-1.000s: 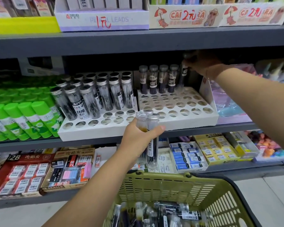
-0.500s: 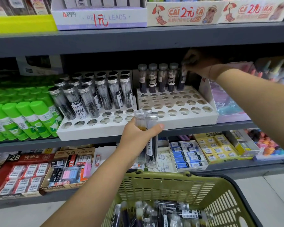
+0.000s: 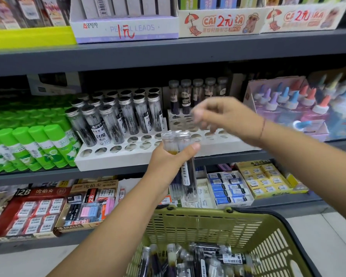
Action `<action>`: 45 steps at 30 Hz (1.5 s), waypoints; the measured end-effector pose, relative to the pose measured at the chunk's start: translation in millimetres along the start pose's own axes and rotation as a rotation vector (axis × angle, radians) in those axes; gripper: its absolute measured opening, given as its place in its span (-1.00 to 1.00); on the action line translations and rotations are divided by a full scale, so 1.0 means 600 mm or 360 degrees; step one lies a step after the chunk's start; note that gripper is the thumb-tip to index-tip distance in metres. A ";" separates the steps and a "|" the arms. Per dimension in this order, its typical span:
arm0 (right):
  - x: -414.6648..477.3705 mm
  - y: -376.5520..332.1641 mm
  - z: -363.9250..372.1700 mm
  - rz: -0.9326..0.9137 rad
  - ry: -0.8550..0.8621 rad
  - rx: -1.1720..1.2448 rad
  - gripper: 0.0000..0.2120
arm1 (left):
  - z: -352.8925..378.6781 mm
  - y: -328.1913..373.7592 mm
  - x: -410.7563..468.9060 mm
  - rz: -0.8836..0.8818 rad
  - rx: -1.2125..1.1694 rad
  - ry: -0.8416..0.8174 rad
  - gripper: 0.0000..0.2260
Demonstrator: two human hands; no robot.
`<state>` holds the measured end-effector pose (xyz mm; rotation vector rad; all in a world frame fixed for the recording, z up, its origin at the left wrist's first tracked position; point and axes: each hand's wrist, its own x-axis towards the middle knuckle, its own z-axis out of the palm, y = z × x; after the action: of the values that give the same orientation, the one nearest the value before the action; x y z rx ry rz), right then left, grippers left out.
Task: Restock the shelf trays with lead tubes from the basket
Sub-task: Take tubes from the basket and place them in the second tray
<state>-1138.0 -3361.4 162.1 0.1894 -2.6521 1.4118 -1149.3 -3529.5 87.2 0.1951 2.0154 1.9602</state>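
**At the shelf, two tubes in hand**

In front of the middle shelf, the left hand [image 3: 166,165] holds two clear lead tubes [image 3: 189,182] upright, side by side. Its grip is clamped round their upper halves, with the thumb across the front, just under the caps. The right hand [image 3: 230,118] hangs just above those caps. Its grip is apart. The fingers [image 3: 203,118] are loose and bent, a bit blurred, and I see nothing in them.

Behind the hands sits the right tray [image 3: 174,123], white and full of round holes. Only its back row is filled, with five dark tubes [image 3: 198,90]. The left tray [image 3: 108,159] beside it is fuller, but its front holes are bare. Many loose tubes [image 3: 212,256] lie in a heap in the green basket [image 3: 198,222] down below.

I think the right hand is about to take one tube from the left hand. These tubes look light, hard and smooth, so one may slip. It could crack or pop open if dropped. The best place to pinch one is just under the cap, where it sticks out above the left hand. Then it can go straight down into a hole, bottom first.
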 end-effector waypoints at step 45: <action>0.165 -0.099 0.186 -0.0354 0.0396 -0.0338 -0.80 | -0.278 -0.015 -0.070 0.0042 0.0684 0.0517 -0.26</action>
<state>-1231.2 -3491.8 166.3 0.2579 -2.4642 1.0082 -1162.2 -3701.2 85.1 -0.0026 2.6424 1.6299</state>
